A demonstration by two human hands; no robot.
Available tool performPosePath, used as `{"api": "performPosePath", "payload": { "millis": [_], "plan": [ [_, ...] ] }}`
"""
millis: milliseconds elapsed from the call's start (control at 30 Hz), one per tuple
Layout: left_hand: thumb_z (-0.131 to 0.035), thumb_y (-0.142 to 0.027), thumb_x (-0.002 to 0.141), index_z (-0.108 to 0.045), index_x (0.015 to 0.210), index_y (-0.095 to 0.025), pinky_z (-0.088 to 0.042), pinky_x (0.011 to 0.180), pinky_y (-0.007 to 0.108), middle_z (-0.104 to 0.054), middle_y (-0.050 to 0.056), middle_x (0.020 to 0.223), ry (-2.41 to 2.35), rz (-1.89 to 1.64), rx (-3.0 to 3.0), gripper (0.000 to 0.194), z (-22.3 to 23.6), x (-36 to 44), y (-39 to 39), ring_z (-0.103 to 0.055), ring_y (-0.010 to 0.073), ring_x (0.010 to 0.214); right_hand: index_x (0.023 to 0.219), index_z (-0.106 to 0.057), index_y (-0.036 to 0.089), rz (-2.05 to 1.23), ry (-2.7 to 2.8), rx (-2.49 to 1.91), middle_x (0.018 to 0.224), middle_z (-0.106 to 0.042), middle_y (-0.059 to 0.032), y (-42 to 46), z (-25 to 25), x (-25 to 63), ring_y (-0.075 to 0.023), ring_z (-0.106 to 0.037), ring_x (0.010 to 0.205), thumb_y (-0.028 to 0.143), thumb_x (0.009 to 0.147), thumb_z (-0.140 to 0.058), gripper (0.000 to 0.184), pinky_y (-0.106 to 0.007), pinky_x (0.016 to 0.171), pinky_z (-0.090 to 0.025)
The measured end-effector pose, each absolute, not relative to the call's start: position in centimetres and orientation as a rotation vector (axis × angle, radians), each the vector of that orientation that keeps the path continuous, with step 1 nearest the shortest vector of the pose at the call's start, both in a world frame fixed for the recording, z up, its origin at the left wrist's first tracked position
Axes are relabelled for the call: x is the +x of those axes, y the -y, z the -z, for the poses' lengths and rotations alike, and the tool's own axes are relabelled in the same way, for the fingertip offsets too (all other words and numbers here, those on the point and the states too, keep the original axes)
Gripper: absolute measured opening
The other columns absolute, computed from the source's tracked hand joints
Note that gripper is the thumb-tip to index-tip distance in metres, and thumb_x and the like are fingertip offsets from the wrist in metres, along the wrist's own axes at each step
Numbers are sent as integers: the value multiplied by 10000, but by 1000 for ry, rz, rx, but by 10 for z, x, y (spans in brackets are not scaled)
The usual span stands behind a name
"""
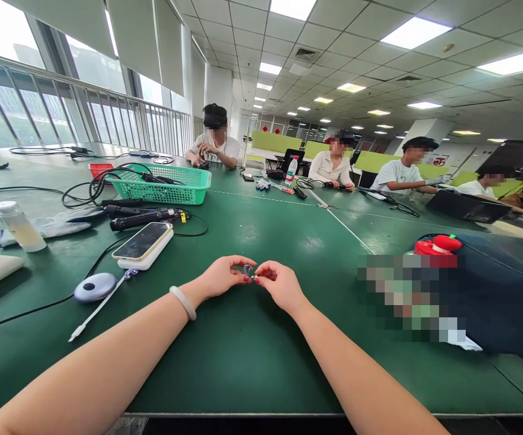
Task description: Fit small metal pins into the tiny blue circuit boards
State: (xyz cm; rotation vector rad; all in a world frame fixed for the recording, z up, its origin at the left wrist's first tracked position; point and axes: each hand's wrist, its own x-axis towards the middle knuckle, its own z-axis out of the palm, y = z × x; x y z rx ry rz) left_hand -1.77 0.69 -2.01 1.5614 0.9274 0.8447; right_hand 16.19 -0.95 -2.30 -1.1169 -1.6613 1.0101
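Over the middle of the green table (243, 362), my two hands meet almost fingertip to fingertip. My left hand (223, 276), below a pale bangle (183, 302), pinches a small dark, grey-patterned piece (247, 269) between thumb and fingers. Facing it, my right hand (284, 285) pinches a tiny light-coloured bit (254, 277) with thumb and forefinger, close beside the dark piece. Both pieces are too small to name, and fingers partly cover them. Whether the two pieces touch, I cannot tell.
Left of my hands lie a phone (144, 240) on a white block, a round lilac device (95, 287) with a cable, and black rods (144, 219). Beyond stands a green basket (166, 184). A dark bag (497, 296) lies right. Several people sit around the table.
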Motion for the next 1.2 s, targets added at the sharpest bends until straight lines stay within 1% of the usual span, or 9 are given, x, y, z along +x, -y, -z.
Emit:
{"api": "performPosePath", "payload": {
  "millis": [100, 200, 333, 400, 600, 767, 867, 1033, 1200],
  "plan": [
    [-666, -185, 655, -613, 1037, -139, -513, 817, 361, -664, 61, 897, -883, -812, 1532, 388, 17, -17, -4, -647, 162, 791, 710, -567, 185, -1035, 1619, -1100, 650, -589, 13, 9, 23, 160, -112, -542, 590, 277, 669, -618, 112, -257, 617, -476],
    [-652, -206, 673, -610, 1072, -139, -522, 788, 352, -643, 49, 856, -888, -774, 1549, 407, 16, -17, -3, -636, 151, 753, 698, -567, 185, -1003, 1645, -1135, 618, -567, 14, 10, 23, 159, -106, -512, 551, 310, 698, -594, 128, -250, 571, -462],
    [-627, -255, 705, -621, 1104, -169, -502, 706, 297, -592, 4, 718, -942, -770, 1753, 409, 13, -19, -2, -575, 128, 673, 702, -581, 181, -966, 1682, -1178, 581, -560, 13, 11, 21, 159, -104, -498, 517, 352, 727, -571, 173, -248, 554, -457],
    [-619, -277, 714, -626, 1113, -187, -472, 675, 272, -580, -5, 690, -984, -769, 1876, 409, 12, -20, -2, -548, 125, 652, 705, -586, 179, -965, 1676, -1190, 579, -564, 10, 12, 21, 160, -106, -502, 517, 363, 729, -572, 186, -249, 556, -458],
    [-579, -351, 749, -648, 1084, -216, -403, 607, 234, -577, -8, 688, -1036, -773, 1997, 368, 8, -21, 1, -493, 114, 619, 720, -619, 183, -952, 1692, -1207, 599, -587, 10, 13, 20, 160, -106, -507, 534, 340, 715, -588, 161, -256, 572, -454],
    [-575, -378, 746, -644, 1094, -196, -387, 579, 223, -555, -5, 671, -1032, -783, 1999, 398, 9, -21, -1, -468, 110, 605, 757, -619, 180, -1040, 1641, -1134, 707, -636, -7, 13, 21, 159, -121, -566, 626, 294, 650, -632, 157, -265, 613, -476],
    [-571, -375, 750, -637, 1113, -200, -384, 576, 220, -551, -8, 663, -1014, -775, 1998, 409, 10, -21, -1, -460, 108, 600, 746, -602, 175, -1109, 1586, -1109, 681, -621, -2, 10, 23, 159, -114, -558, 602, 290, 640, -632, 159, -261, 589, -477],
    [-576, -366, 749, -629, 1128, -205, -405, 595, 222, -565, -7, 679, -1004, -769, 1998, 415, 9, -21, 0, -478, 107, 609, 750, -576, 166, -1228, 1534, -1076, 624, -594, 9, 6, 28, 161, -105, -542, 540, 337, 614, -680, 242, -252, 521, -464],
    [-577, -372, 744, -612, 1145, -193, -426, 621, 236, -575, 3, 708, -1010, -761, 2013, 440, 9, -21, 1, -503, 117, 629, 731, -563, 167, -1216, 1556, -1094, 597, -576, 15, 4, 29, 162, -97, -526, 521, 375, 630, -677, 257, -244, 509, -461]
  ]
}}
